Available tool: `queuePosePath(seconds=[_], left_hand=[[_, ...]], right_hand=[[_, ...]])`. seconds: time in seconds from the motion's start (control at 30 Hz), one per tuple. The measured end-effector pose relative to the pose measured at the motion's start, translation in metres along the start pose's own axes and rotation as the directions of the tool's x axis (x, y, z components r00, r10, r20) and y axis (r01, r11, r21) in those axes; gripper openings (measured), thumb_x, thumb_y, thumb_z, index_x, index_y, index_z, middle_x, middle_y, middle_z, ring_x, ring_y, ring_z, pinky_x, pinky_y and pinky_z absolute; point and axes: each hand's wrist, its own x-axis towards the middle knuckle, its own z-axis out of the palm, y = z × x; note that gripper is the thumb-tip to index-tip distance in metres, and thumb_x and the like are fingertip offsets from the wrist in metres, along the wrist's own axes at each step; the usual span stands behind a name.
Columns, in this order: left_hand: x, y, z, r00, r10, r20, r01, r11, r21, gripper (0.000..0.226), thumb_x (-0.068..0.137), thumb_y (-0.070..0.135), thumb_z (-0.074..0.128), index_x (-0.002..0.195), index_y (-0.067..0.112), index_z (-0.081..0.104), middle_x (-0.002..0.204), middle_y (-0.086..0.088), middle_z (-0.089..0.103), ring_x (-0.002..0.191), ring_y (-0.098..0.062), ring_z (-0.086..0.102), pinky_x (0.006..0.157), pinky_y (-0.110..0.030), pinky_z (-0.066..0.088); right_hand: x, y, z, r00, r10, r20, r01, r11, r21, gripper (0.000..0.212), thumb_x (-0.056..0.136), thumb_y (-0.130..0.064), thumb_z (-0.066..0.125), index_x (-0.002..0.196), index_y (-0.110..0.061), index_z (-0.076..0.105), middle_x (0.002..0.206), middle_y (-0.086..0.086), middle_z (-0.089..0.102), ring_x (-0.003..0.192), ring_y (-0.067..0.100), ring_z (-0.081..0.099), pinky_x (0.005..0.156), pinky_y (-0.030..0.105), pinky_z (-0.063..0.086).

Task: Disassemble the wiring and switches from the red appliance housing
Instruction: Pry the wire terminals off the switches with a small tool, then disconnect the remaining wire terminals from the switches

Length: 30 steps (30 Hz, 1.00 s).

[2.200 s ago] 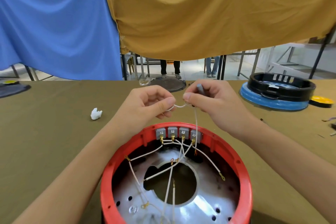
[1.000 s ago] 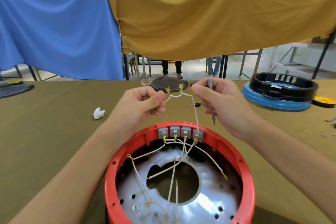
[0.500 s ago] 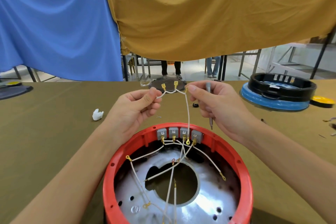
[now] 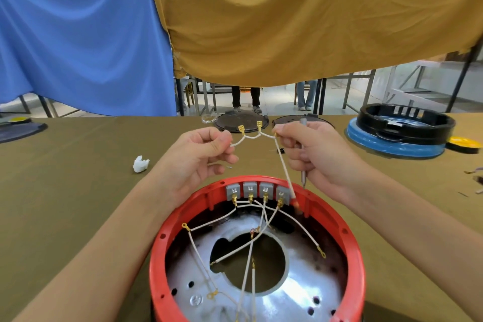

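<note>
The red housing sits on the desk near the person; the left hand pinches one end of a white wire, and the right hand pinches it too, with a screwdriver tucked in its grip; I judge a steady pull clear of the switches best; no writing is readable.

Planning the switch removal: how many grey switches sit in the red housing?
4, side by side along the housing's far inner rim: first, second, third, fourth. None appears hidden.

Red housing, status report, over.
Both hands pinch one white wire above the red housing; right also holds a screwdriver. Four grey switches still wired. Nothing blocking.
</note>
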Motion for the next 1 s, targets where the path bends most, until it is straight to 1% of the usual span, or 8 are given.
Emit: queuePosePath(seconds=[0.17, 0.23, 0.33, 0.43, 0.53, 0.77, 0.93, 1.0], left_hand=[[0.001, 0.005, 0.001, 1.0, 0.025, -0.013, -0.025, 0.999, -0.027, 0.022, 0.072, 0.044, 0.076, 0.077, 0.022, 0.077, 0.082, 0.002, 0.074, 0.069, -0.01, 0.07, 0.053, -0.019, 0.052], [0.001, 0.003, -0.001, 0.997, 0.066, -0.028, -0.059, 0.979, 0.195, 0.035, 0.067, 0.055, 0.077, 0.091, 0.029, 0.078, 0.094, 0.004, 0.076, 0.082, -0.011, 0.072, 0.063, -0.021, 0.054], [0.002, -0.002, -0.007, 0.994, 0.105, 0.014, -0.091, 0.775, 0.625, 0.032, 0.072, 0.056, 0.075, 0.102, 0.045, 0.07, 0.101, 0.017, 0.072, 0.09, -0.001, 0.069, 0.077, -0.022, 0.049], [0.001, -0.002, -0.014, 0.974, -0.159, 0.163, -0.015, 0.67, 0.742, 0.02, 0.086, 0.047, 0.07, 0.105, 0.051, 0.067, 0.106, 0.022, 0.071, 0.096, 0.002, 0.068, 0.086, -0.027, 0.049], [0.0, -0.005, -0.017, 0.952, -0.229, 0.205, -0.011, 0.643, 0.766, 0.014, 0.093, 0.04, 0.065, 0.105, 0.044, 0.071, 0.103, 0.013, 0.075, 0.097, -0.004, 0.07, 0.096, -0.036, 0.049], [0.005, -0.016, -0.005, 0.991, 0.071, 0.112, -0.132, 0.61, 0.782, 0.006, 0.085, 0.037, 0.075, 0.09, 0.034, 0.075, 0.086, 0.013, 0.075, 0.079, -0.01, 0.072, 0.087, -0.046, 0.057], [0.003, -0.007, -0.015, 0.987, -0.078, 0.141, -0.046, 0.705, 0.708, 0.019, 0.088, 0.029, 0.074, 0.099, 0.043, 0.07, 0.101, 0.011, 0.073, 0.092, -0.02, 0.071, 0.094, -0.046, 0.054], [0.001, -0.007, -0.016, 0.974, -0.141, 0.18, -0.033, 0.694, 0.719, 0.028, 0.091, 0.014, 0.07, 0.1, 0.041, 0.071, 0.103, 0.009, 0.073, 0.091, -0.022, 0.072, 0.091, -0.047, 0.056]], right_hand=[[0.007, -0.001, -0.003, 0.997, 0.065, -0.045, -0.063, 0.996, 0.057, 0.013, 0.095, -0.014, 0.063, 0.087, -0.007, 0.055, 0.068, 0.0, 0.044, 0.046, 0.006, 0.026, 0.038, 0.017, 0.021], [0.013, -0.004, -0.014, 0.987, 0.115, -0.11, -0.105, 0.991, 0.088, 0.013, 0.094, -0.013, 0.063, 0.085, -0.005, 0.06, 0.069, 0.0, 0.054, 0.046, 0.006, 0.03, 0.036, 0.017, 0.022], [0.024, -0.01, -0.039, 0.966, 0.215, -0.147, -0.209, 0.976, 0.056, 0.01, 0.092, -0.009, 0.063, 0.084, -0.004, 0.063, 0.068, 0.003, 0.062, 0.042, 0.005, 0.032, 0.032, 0.015, 0.024], [0.033, -0.007, -0.069, 0.935, 0.274, -0.225, -0.318, 0.929, -0.189, 0.008, 0.091, -0.008, 0.065, 0.089, 0.0, 0.065, 0.073, 0.007, 0.065, 0.041, 0.005, 0.031, 0.032, 0.016, 0.023], [0.036, 0.001, -0.094, 0.906, 0.299, -0.3, -0.418, 0.75, -0.513, 0.017, 0.089, -0.012, 0.068, 0.092, 0.005, 0.068, 0.073, 0.007, 0.066, 0.044, 0.009, 0.03, 0.037, 0.02, 0.023], [0.032, 0.008, -0.108, 0.906, 0.26, -0.333, -0.383, 0.17, -0.908, 0.016, 0.091, -0.017, 0.067, 0.083, -0.003, 0.069, 0.063, -0.006, 0.067, 0.052, 0.007, 0.051, 0.047, 0.022, 0.037], [0.032, 0.004, -0.101, 0.958, 0.236, -0.161, -0.218, 0.24, -0.946, 0.017, 0.086, -0.029, 0.074, 0.094, -0.014, 0.073, 0.081, -0.007, 0.071, 0.078, 0.012, 0.063, 0.055, 0.022, 0.042], [0.031, 0.011, -0.093, 0.958, 0.272, -0.092, -0.147, 0.188, -0.971, 0.021, 0.084, -0.031, 0.077, 0.101, -0.019, 0.072, 0.096, -0.008, 0.063, 0.095, 0.015, 0.06, 0.071, 0.026, 0.044]])
